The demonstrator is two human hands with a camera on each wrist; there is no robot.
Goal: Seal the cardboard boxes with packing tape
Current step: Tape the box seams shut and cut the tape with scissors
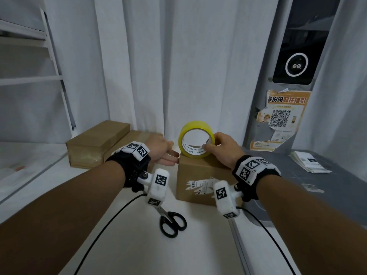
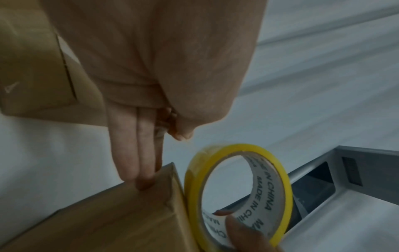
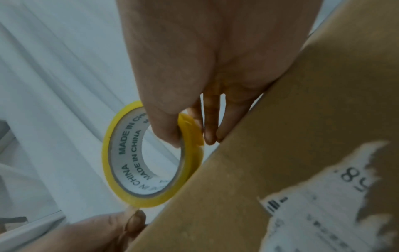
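Observation:
A small cardboard box (image 1: 200,175) with a torn white label stands on the white table. On its top stands a roll of yellow packing tape (image 1: 195,138) on edge. My right hand (image 1: 222,147) pinches the roll, thumb inside the core, fingers on the outer side (image 3: 172,129). My left hand (image 1: 164,151) has straight fingers (image 2: 138,163) touching the box's upper left corner (image 2: 151,204), beside the roll (image 2: 237,196).
Black-handled scissors (image 1: 170,221) lie on the table in front of the box. Two longer cardboard boxes (image 1: 95,143) lie at the back left. White curtains hang behind. A grey mat with a paper stack (image 1: 309,161) is to the right.

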